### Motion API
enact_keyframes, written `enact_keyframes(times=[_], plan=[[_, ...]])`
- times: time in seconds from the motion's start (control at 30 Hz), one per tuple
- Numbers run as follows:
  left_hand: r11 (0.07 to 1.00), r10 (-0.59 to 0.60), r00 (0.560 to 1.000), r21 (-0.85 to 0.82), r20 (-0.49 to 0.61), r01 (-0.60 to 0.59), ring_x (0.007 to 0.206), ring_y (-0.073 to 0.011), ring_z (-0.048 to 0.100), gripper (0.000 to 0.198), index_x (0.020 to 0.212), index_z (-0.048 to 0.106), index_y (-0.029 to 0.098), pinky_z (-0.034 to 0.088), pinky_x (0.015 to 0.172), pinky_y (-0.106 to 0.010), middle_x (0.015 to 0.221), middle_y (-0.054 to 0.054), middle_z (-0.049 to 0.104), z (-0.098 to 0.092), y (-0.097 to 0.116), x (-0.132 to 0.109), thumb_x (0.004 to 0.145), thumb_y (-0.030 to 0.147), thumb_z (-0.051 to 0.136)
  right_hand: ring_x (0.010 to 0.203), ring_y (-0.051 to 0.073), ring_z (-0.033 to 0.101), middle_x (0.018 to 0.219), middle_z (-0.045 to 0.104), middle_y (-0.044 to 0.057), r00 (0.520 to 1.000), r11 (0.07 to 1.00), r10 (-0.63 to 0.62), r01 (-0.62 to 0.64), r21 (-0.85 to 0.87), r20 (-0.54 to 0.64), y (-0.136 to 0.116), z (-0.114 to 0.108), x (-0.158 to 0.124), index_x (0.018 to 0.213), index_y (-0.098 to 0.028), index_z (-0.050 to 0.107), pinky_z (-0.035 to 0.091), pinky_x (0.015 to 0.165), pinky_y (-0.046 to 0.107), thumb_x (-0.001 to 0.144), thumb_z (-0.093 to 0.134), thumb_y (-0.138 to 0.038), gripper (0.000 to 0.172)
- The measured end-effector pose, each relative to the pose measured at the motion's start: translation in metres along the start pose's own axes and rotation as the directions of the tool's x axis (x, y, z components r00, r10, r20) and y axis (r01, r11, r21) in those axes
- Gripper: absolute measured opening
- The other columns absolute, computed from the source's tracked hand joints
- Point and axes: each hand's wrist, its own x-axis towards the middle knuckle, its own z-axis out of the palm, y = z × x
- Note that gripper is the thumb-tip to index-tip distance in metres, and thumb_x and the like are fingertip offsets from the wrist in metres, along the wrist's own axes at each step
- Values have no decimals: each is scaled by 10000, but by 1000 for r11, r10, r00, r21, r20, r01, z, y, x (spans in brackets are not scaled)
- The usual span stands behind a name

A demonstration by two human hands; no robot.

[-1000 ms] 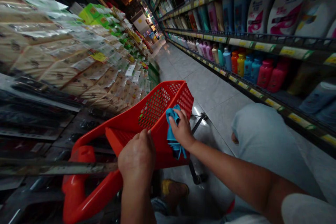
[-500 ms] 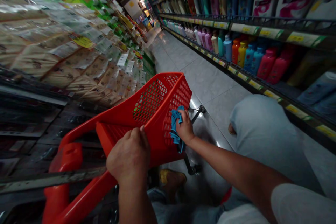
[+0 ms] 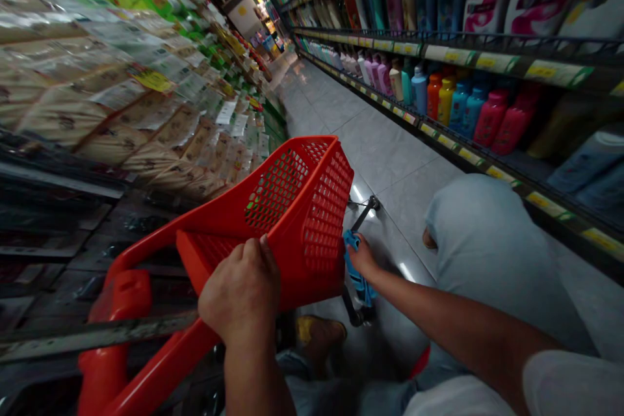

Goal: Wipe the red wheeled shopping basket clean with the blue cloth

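A red plastic shopping cart (image 3: 302,260) stands in front of me, its basket walls pierced with rows of holes. My left hand (image 3: 242,289) is closed over the near rim of the basket, knuckles up. My right hand (image 3: 363,259) grips a crumpled blue cloth (image 3: 358,276), low beside the basket's right lower edge, near the dark leg of the cart frame (image 3: 361,218). Whether the cloth touches the cart there I cannot tell. Part of the cloth hangs below my fingers toward a wheel (image 3: 357,318).
Shelves of bottles (image 3: 458,104) line the right side, with price tags along the shelf edge (image 3: 487,62). Stacked packaged goods (image 3: 160,136) rise on the left. Grey floor tiles (image 3: 336,101) run down the aisle. My bent knee (image 3: 482,234) and a brown shoe (image 3: 322,335) are close by.
My right hand has moved down and slightly right with the blue cloth, off the perforated side wall. My left hand stays on the rim.
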Motion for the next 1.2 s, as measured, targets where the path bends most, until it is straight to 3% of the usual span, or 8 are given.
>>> enact_keyframes(times=[0.13,0.23,0.33,0.47,0.63,0.8,1.0,1.2], plan=[[977,73,989,-190,-131,-97,800,-279,719,385,973,714,164,477,678,-377,874,-112,765,-3,-3,-7,1024,360,386,895,236,710,957,750,40,989,976,15,-46,214,145,-44,-4,-13,1019,-237,663,566,889,418,843,614,-415,255],[755,49,957,-616,-286,-223,1115,-237,694,302,1205,680,197,517,997,-387,1212,-87,741,0,11,-26,1006,288,472,837,223,721,947,763,37,916,867,37,-228,444,399,-86,-22,-36,991,-232,716,579,861,406,738,768,-569,424],[418,-11,989,-900,-146,-128,1341,-189,574,430,1431,526,274,472,1126,-344,1453,-59,606,14,44,-57,1002,281,505,797,206,709,876,755,28,864,818,3,-291,496,503,-119,-44,-58,960,-217,736,575,846,386,657,844,-606,505],[213,70,992,-973,107,91,1481,-227,425,752,1586,272,274,439,1174,-371,1619,-101,413,34,91,-95,934,372,634,727,203,677,795,712,30,872,848,69,-307,432,484,-138,-60,-77,943,-214,704,561,735,363,728,739,-712,543],[80,-44,942,-938,334,337,1403,-279,519,674,1460,486,233,445,1156,-422,1504,-123,554,39,104,-108,849,412,707,791,193,624,819,648,16,951,986,-132,98,132,280,-138,-66,-70,917,-234,608,526,805,365,889,555,-655,425],[-84,55,844,-839,534,537,868,-216,723,424,1108,652,191,586,817,-341,1000,-67,757,31,92,-99,824,502,701,994,212,606,1139,625,67,893,905,-420,425,6,163,-138,-73,-54,1131,-236,562,494,943,397,827,681,-446,389],[-24,-107,898,-904,428,428,745,-156,638,326,1013,539,210,544,682,-273,849,0,642,33,101,-83,896,509,601,1002,201,633,1089,657,34,867,932,-213,43,359,450,-142,-68,-81,1190,-259,604,501,947,370,936,568,-562,397],[232,21,995,-969,96,88,1112,-273,583,194,1001,696,237,455,1045,-490,1095,-84,698,27,96,-42,838,339,667,980,208,651,1056,685,28,981,788,46,-151,597,187,-122,-49,-68,1187,-251,594,519,938,357,736,801,-562,586]])
